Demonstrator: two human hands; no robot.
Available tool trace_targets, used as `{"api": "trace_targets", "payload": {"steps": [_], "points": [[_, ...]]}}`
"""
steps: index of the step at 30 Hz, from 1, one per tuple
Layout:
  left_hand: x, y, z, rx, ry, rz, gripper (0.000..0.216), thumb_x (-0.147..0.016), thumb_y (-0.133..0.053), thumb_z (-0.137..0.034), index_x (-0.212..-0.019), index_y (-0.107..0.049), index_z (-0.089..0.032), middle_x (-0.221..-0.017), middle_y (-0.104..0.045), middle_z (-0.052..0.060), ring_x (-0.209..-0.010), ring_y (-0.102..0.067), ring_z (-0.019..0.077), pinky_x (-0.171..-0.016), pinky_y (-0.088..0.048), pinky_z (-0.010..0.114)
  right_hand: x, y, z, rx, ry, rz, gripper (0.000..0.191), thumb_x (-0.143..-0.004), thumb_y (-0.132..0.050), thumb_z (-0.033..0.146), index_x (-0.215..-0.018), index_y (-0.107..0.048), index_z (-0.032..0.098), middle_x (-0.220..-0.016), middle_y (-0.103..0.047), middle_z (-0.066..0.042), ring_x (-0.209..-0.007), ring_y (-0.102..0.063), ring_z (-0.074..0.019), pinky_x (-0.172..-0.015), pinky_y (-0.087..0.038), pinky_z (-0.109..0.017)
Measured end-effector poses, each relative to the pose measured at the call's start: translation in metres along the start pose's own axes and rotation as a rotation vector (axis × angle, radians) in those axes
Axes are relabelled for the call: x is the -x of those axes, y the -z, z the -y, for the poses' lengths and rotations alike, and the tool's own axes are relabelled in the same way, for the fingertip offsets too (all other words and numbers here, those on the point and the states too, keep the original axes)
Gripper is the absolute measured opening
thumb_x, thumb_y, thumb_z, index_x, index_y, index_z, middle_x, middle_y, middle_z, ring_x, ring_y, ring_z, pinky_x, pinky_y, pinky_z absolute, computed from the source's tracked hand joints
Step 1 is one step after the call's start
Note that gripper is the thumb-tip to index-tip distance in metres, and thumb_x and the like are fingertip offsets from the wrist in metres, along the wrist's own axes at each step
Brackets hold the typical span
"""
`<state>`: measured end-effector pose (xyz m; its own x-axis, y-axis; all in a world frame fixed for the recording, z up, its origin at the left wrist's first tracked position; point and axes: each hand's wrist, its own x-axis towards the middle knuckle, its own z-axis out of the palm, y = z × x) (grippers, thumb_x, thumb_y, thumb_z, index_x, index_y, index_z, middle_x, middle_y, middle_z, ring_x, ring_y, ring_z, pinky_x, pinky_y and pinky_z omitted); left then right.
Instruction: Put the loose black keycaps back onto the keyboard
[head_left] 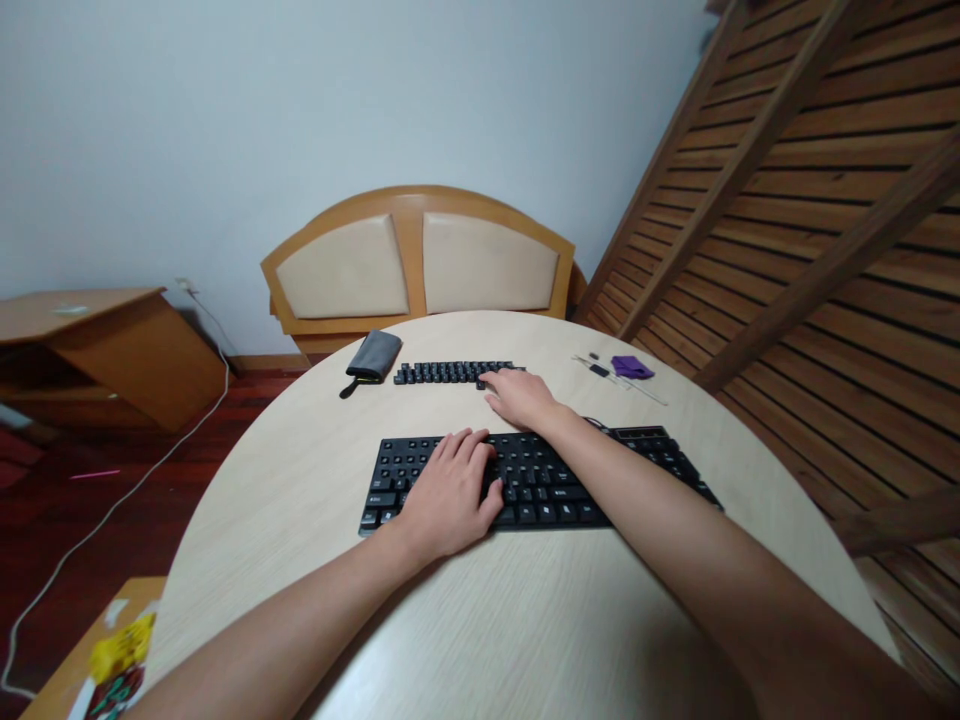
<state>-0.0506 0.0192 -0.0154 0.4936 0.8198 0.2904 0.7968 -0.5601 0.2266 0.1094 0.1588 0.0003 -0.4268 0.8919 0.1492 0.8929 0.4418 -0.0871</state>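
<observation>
A black keyboard [555, 512] lies on the round table, several of its upper-left keys showing as bare small stems. My left hand [450, 495] rests on its left half, fingers spread over the keys and holding nothing I can see. Farther back, loose black keycaps [442, 372] stand in rows. My right hand [521, 398] reaches over the keyboard to the right end of these rows. Its fingertips are at a single keycap [481, 384] sitting just in front of the rows, thumb and forefinger apart. My right forearm covers part of the keyboard's right side.
The pale round table [300, 500] holds a grey pouch [377, 354] at back left. At back right are a purple cloth [631, 367], small dark pieces [598, 370] and thin metal rods [645, 390]. A padded headboard [491, 262] stands behind; a slatted wooden panel [810, 200] leans at right.
</observation>
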Motion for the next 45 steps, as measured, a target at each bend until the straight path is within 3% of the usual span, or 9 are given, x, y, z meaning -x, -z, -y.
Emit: {"api": "trace_targets", "payload": {"steps": [12,18,21,25,33,45], "points": [[-0.001,-0.003,0.002,0.023,-0.015,-0.014,0.026,-0.094,-0.049,-0.03,-0.115,-0.055,-0.016,-0.142,-0.054,0.015,-0.136,-0.044,0.0345,-0.115,-0.035,0.056,0.02,0.007,-0.002,-0.063,0.021,-0.023,0.021,-0.093,-0.058,0.028,-0.108,-0.072,0.022,-0.11,-0.075,-0.011,-0.102,-0.069,-0.03,-0.087,-0.051,-0.039],[0.0,-0.003,0.003,-0.001,-0.023,-0.015,0.026,-0.095,-0.049,-0.031,-0.115,-0.055,-0.016,-0.141,-0.055,0.015,-0.136,-0.045,0.0335,-0.116,-0.035,0.055,0.072,0.023,0.0,-0.243,0.062,-0.093,0.023,-0.096,-0.055,0.033,-0.112,-0.069,0.024,-0.113,-0.074,-0.003,-0.101,-0.069,-0.0193,-0.088,-0.052,-0.03],[0.0,-0.003,0.003,-0.001,-0.029,-0.014,0.026,-0.095,-0.05,-0.031,-0.116,-0.055,-0.017,-0.142,-0.055,0.015,-0.135,-0.046,0.0328,-0.116,-0.035,0.055,0.102,0.023,0.0,-0.494,0.154,-0.133,0.018,-0.093,-0.06,0.029,-0.104,-0.071,0.021,-0.107,-0.075,-0.006,-0.1,-0.069,-0.0211,-0.091,-0.052,-0.034],[0.0,-0.002,0.003,0.007,-0.022,-0.009,0.024,-0.094,-0.051,-0.03,-0.115,-0.055,-0.017,-0.143,-0.053,0.015,-0.136,-0.046,0.0327,-0.116,-0.035,0.055,0.123,0.018,-0.002,-0.601,0.227,-0.102,0.012,-0.091,-0.062,0.025,-0.098,-0.07,0.021,-0.106,-0.074,-0.007,-0.1,-0.069,-0.0218,-0.093,-0.052,-0.037],[0.0,0.001,0.001,-0.004,-0.004,0.025,0.027,-0.094,-0.052,-0.029,-0.116,-0.056,-0.015,-0.144,-0.053,0.017,-0.137,-0.045,0.0333,-0.117,-0.034,0.053,0.125,0.011,-0.006,-0.605,0.268,-0.077,0.005,-0.09,-0.065,0.025,-0.092,-0.069,0.022,-0.116,-0.072,-0.006,-0.111,-0.065,-0.0227,-0.103,-0.045,-0.043],[0.0,0.002,0.001,-0.01,-0.003,0.035,0.027,-0.095,-0.052,-0.029,-0.117,-0.056,-0.014,-0.145,-0.052,0.017,-0.138,-0.044,0.0327,-0.118,-0.034,0.053,0.127,0.012,-0.007,-0.588,0.294,-0.06,0.007,-0.091,-0.064,0.026,-0.093,-0.07,0.022,-0.118,-0.071,-0.006,-0.114,-0.063,-0.0231,-0.105,-0.043,-0.043]]}}
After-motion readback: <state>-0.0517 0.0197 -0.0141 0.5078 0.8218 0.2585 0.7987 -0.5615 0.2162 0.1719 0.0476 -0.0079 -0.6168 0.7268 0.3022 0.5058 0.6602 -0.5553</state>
